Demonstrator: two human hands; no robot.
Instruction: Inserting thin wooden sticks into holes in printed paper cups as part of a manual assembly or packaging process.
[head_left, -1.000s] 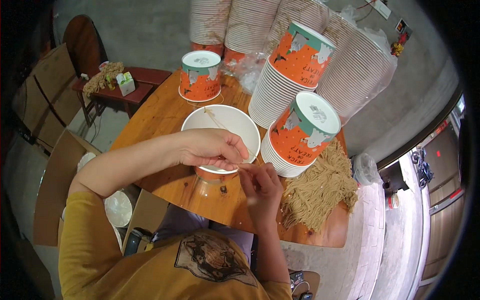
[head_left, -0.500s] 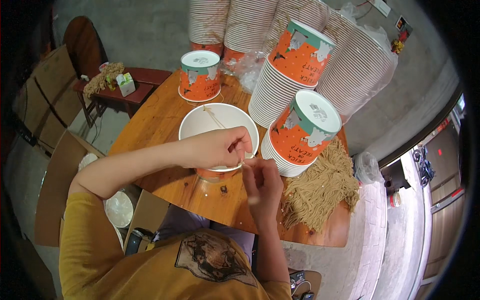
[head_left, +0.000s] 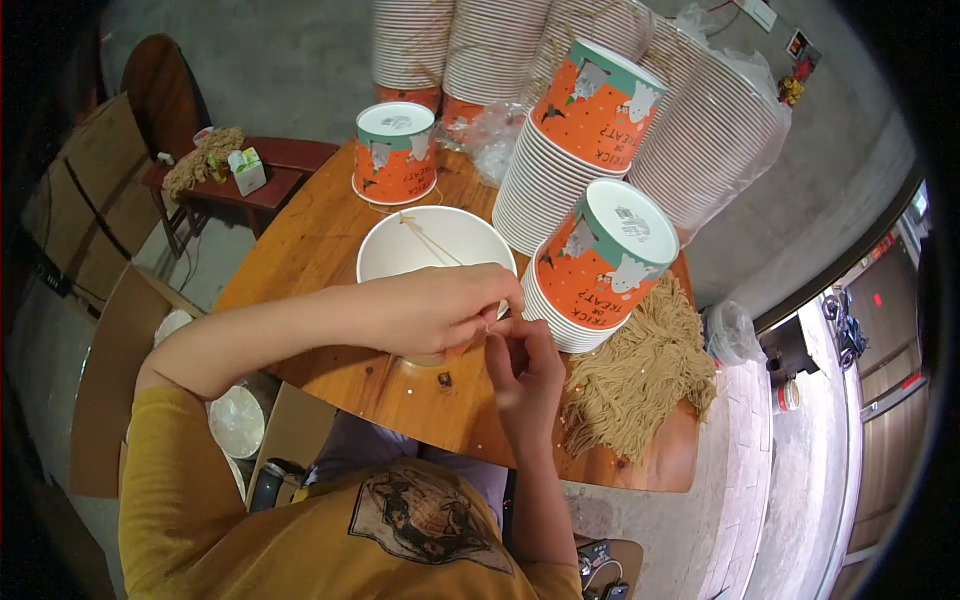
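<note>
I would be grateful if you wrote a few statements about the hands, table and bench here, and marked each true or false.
1. A thin tan strand shows against the white inside of the open bucket. True.
2. The two hands are held wide apart. False: the left hand and right hand are close together beside the open bucket.
3. A heap of tan yarn lies on the wooden table. True.
4. The lone orange bucket at the back left stands mouth up. False: that bucket is upside down, base up.
5. The tissue box sits on the wooden table. False: it is on the red bench.
</note>
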